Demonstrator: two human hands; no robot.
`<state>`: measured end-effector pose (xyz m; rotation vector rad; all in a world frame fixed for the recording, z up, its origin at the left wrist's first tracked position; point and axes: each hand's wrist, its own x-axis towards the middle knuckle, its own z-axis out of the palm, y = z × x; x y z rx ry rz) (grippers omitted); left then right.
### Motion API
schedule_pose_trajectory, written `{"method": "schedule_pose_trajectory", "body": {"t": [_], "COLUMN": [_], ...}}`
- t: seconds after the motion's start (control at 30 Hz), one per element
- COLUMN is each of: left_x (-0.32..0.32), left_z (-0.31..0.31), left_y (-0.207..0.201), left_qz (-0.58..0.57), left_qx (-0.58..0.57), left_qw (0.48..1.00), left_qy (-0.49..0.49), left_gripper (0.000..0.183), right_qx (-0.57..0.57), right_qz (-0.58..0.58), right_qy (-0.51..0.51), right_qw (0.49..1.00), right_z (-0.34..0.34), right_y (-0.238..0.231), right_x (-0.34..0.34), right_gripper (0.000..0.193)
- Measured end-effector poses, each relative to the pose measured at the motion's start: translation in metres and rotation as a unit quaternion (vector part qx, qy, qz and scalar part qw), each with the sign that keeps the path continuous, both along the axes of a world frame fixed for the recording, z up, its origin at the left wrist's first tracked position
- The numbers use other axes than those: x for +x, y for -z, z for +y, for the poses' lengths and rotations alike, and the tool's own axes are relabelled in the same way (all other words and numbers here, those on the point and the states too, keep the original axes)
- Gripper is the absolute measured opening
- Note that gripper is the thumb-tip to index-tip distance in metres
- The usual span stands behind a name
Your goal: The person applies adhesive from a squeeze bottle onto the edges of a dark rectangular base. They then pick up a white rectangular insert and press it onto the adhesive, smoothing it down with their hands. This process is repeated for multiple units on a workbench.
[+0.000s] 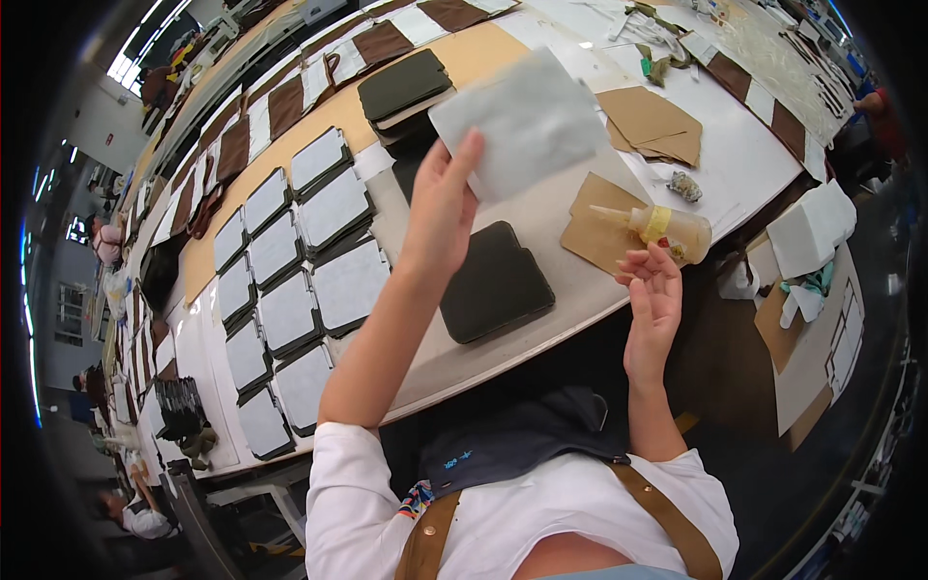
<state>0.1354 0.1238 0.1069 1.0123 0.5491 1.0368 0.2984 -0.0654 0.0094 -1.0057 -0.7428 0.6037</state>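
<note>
My left hand (447,208) is closed on a pale grey rectangular sheet (532,121), pinched at its lower left corner and held above the table. My right hand (652,300) is over the table's near edge, fingers loosely bent and apart, with nothing visible in it. Just beyond its fingertips a translucent squeeze bottle (667,228) with a pointed nozzle and a yellow band lies over a tan card (601,232). A single black panel (495,285) with a stepped edge rests flat between my arms. Behind the raised sheet stands a stack of dark panels (404,87), partly hidden.
Rows of black panels topped with pale sheets (290,261) cover the table's left side. More tan cards (652,126) lie at the far right, near a small crumpled lump (685,186). Brown and white strips (382,41) run along the back. Other people work at the far left.
</note>
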Motion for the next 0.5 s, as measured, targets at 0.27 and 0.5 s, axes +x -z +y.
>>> {"method": "schedule_pose_trajectory", "body": {"t": [0.27,0.5], "left_x": [0.057,0.004], "left_z": [0.079,0.073], "left_y": [0.032,0.052], "left_qz": [0.154,0.307], "left_qx": [-0.021,0.267], "left_qw": [0.987,0.904], "left_qy": [-0.049,-0.131], "left_gripper": [0.076,0.053], "right_qx": [-0.034,-0.01], "right_qz": [0.007,-0.095], "right_qy": [-0.032,0.147], "right_qw": [0.999,0.984], "right_z": [-0.025,-0.027], "right_y": [0.014,0.028], "right_x": [0.0,0.036], "right_gripper": [0.033,0.025]}}
